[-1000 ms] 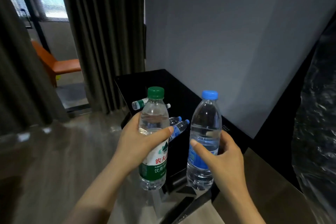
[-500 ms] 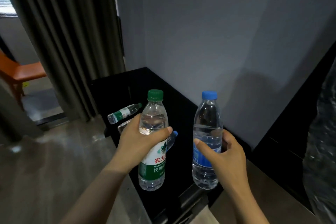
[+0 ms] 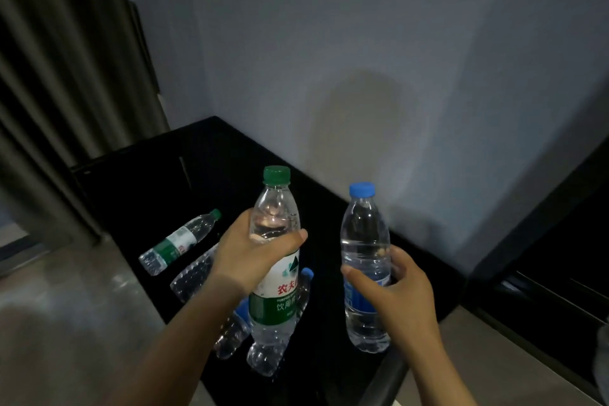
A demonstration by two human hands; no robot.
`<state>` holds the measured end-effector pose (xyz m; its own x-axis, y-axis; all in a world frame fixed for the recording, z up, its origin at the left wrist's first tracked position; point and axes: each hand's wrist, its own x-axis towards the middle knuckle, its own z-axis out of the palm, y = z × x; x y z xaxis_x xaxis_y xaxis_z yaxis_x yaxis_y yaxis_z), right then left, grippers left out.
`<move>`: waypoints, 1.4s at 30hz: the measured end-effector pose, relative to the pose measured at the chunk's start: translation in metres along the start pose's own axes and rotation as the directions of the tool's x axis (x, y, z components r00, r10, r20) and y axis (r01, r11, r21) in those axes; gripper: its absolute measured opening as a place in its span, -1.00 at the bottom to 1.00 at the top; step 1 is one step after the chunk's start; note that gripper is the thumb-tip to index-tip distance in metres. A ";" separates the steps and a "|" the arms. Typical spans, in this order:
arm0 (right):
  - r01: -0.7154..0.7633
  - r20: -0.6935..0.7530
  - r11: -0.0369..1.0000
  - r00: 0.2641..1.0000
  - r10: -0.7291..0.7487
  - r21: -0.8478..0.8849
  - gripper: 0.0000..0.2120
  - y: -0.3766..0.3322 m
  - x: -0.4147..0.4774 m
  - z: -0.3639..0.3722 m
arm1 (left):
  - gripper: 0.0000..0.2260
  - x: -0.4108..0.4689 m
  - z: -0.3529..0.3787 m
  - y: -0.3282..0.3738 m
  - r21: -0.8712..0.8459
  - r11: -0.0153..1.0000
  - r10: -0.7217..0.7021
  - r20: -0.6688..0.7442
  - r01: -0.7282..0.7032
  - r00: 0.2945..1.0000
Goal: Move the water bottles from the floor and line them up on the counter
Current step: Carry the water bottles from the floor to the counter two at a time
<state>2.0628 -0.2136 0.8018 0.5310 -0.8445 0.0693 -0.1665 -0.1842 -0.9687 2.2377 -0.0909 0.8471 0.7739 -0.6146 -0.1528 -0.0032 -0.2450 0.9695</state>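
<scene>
Since a second ago both bottles have come over the black worktop point(image 3: 224, 155). Left grip point(image 3: 253, 257) wraps green-capped bottle point(image 3: 280, 300), right grip point(image 3: 398, 290) wraps blue-capped bottle point(image 3: 364, 231); both near upright, in hand. Set-down likely next.

I saw the green-capped bottle point(image 3: 275, 306) as clear, glossy plastic, ridged toward its base, with a smooth printed film label in white and green. The blue-capped bottle point(image 3: 362, 234) was the same clear, shiny plastic, smooth above and ribbed low down. Both caps looked like matt plastic. A lying bottle point(image 3: 192, 277) had a dimpled, glinting plastic wall. The counter point(image 3: 230, 155) was black and glossy. The wall point(image 3: 329, 43) looked matt and painted, the curtain point(image 3: 66, 76) like heavy woven cloth, and the floor point(image 3: 66, 306) smooth with a dull sheen.
</scene>
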 end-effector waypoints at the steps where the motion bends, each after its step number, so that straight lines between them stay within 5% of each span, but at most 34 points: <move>1: -0.013 -0.011 1.000 1.000 0.013 -0.010 -0.62 0.002 0.007 0.006 | -0.70 0.014 -0.002 -0.002 -0.001 1.000 -0.010 0.017 0.010 1.000; 11: -0.188 -0.030 0.976 0.982 0.186 -0.108 -0.66 0.050 0.081 0.041 | -0.62 0.134 0.022 -0.033 0.117 0.987 -0.131 0.153 0.114 0.980; 16: -0.274 -0.044 0.948 0.962 0.271 -0.159 -0.68 0.085 0.123 0.040 | -0.71 0.185 0.047 -0.053 0.249 0.967 -0.106 0.211 0.052 0.972; 30: -0.519 -0.031 0.824 0.850 0.527 -0.226 -0.64 0.183 0.195 0.045 | -0.65 0.285 0.101 -0.139 0.406 0.894 -0.260 0.125 0.190 0.958; 42: -0.552 -0.026 0.782 0.821 0.570 -0.288 -0.64 0.215 0.227 0.057 | -0.67 0.317 0.129 -0.176 0.470 0.853 -0.325 0.135 0.229 0.936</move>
<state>2.1950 -0.4158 0.5953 0.3191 -0.8117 -0.4891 -0.6630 0.1775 -0.7272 2.4019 -0.3396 0.6035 0.6397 -0.5968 -0.4842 -0.1233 -0.7016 0.7018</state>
